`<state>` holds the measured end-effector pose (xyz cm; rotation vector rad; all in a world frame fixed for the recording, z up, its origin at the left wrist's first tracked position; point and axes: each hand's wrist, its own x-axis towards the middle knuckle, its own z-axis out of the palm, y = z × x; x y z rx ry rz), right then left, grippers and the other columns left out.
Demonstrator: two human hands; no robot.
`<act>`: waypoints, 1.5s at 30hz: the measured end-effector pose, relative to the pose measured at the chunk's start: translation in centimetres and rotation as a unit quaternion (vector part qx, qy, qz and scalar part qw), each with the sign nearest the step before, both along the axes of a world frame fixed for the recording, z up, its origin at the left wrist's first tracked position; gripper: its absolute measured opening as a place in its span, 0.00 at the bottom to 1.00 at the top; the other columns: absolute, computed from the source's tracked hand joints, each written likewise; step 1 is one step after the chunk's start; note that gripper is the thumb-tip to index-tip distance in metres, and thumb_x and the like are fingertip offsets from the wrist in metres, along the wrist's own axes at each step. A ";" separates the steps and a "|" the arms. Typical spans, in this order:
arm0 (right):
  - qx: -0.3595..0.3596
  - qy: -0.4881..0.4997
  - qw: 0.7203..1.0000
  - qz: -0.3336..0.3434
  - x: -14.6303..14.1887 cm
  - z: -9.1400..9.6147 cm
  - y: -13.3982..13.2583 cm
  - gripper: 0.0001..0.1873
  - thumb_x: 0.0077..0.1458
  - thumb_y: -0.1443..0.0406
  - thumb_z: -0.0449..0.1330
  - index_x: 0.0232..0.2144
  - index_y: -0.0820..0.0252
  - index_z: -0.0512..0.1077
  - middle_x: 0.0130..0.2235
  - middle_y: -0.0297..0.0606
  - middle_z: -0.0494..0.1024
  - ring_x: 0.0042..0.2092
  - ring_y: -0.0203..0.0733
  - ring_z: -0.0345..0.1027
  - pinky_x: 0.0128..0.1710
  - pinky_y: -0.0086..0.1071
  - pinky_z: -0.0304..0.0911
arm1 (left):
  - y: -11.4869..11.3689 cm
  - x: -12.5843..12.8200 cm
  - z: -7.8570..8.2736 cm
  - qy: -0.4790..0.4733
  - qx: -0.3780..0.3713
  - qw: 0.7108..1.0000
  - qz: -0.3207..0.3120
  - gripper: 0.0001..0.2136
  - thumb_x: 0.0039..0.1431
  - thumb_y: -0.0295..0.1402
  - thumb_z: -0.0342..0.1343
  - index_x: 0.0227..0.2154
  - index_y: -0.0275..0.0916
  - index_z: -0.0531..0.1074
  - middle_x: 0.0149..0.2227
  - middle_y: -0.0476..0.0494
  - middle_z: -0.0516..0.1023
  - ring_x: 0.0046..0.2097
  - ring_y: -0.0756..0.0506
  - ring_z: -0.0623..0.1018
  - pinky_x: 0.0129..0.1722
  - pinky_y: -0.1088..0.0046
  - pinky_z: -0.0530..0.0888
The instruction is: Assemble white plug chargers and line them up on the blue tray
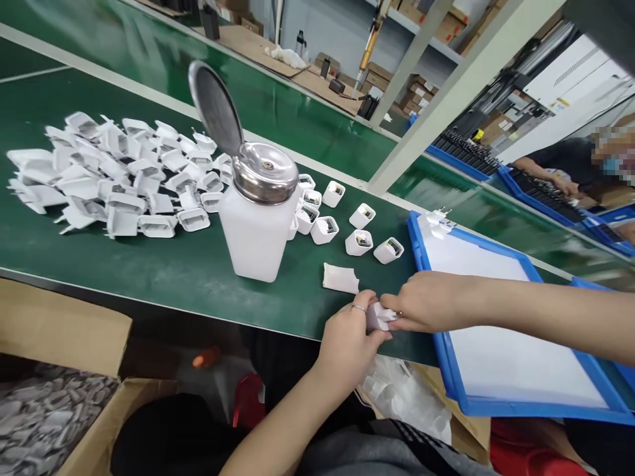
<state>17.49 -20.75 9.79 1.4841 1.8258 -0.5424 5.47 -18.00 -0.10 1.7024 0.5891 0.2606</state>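
Note:
My left hand [348,337] and my right hand [426,303] meet at the near edge of the green belt [163,271]. Both are closed on one small white plastic charger housing [381,317], pinched between their fingertips. A ring shows on my left hand. Just beyond the hands lies a folded white wipe [340,278]. Several open white charger housings [358,242] stand in a loose row behind it. A white dispenser bottle [256,218] with a steel pump top and raised lid stands to the left.
A heap of white plug covers [119,178] lies at the left of the belt. A blue tray [449,357] with a white liner sits to the right. Cardboard boxes [64,330] stand below the belt. Another person [570,162] works at blue trays far right.

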 end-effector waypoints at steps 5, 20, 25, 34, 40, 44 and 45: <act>0.047 0.015 0.995 -0.081 0.2 0.2 -1.2 0.13 0.48 0.55 0.50 0.25 0.59 0.63 0.19 0.34 0.67 0.20 0.36 0.61 0.16 0.26 0.42 | -0.1 -0.2 0.2 -0.004 0.046 0.999 0.015 0.19 0.42 0.33 0.55 0.41 0.42 0.63 0.39 0.47 0.72 0.39 0.45 0.72 0.39 0.69 0.68; 0.324 0.259 0.884 -0.217 0.6 -2.6 -4.9 0.15 0.47 0.56 0.51 0.35 0.58 0.64 0.33 0.37 0.69 0.32 0.36 0.63 0.30 0.30 0.59 | -0.5 -0.5 -0.2 -0.053 0.119 0.991 0.031 0.18 0.43 0.30 0.54 0.42 0.40 0.64 0.41 0.46 0.70 0.40 0.47 0.71 0.40 0.71 0.68; 0.344 0.357 0.834 -0.244 0.8 -3.6 -4.7 0.13 0.48 0.58 0.51 0.33 0.60 0.66 0.32 0.37 0.68 0.29 0.34 0.62 0.28 0.29 0.60 | -0.6 -0.5 -0.3 -0.071 0.124 0.989 0.039 0.19 0.43 0.31 0.54 0.42 0.41 0.64 0.41 0.47 0.70 0.39 0.47 0.71 0.39 0.71 0.69; 0.305 0.390 0.827 -0.268 1.2 -4.6 -5.0 0.16 0.42 0.61 0.58 0.36 0.59 0.62 0.36 0.37 0.67 0.34 0.37 0.63 0.32 0.31 0.62 | -0.9 -0.4 -0.6 -0.117 0.093 0.985 0.084 0.14 0.42 0.30 0.56 0.35 0.42 0.67 0.37 0.50 0.72 0.38 0.48 0.71 0.39 0.70 0.70; 0.367 0.376 0.825 -0.207 0.4 -5.2 -5.8 0.18 0.45 0.63 0.56 0.40 0.56 0.57 0.42 0.40 0.63 0.39 0.38 0.61 0.35 0.34 0.62 | -0.7 -0.6 -0.8 -0.202 -0.007 0.974 0.106 0.13 0.39 0.24 0.56 0.32 0.40 0.66 0.39 0.48 0.71 0.43 0.49 0.70 0.42 0.71 0.70; 0.358 0.377 0.823 -0.228 0.2 -5.3 -5.9 0.24 0.43 0.63 0.58 0.43 0.56 0.55 0.44 0.42 0.60 0.39 0.38 0.60 0.35 0.34 0.61 | -0.5 -0.6 -1.1 -0.238 -0.007 0.966 0.102 0.14 0.38 0.22 0.57 0.32 0.39 0.66 0.41 0.46 0.69 0.45 0.48 0.69 0.43 0.70 0.70; 0.345 0.382 0.821 -0.247 0.2 -5.3 -5.9 0.26 0.41 0.63 0.59 0.43 0.57 0.54 0.45 0.42 0.60 0.39 0.39 0.60 0.35 0.34 0.61 | -0.5 -0.7 -1.2 -0.243 0.003 0.964 0.103 0.14 0.38 0.22 0.57 0.32 0.39 0.66 0.41 0.45 0.69 0.46 0.48 0.69 0.42 0.70 0.70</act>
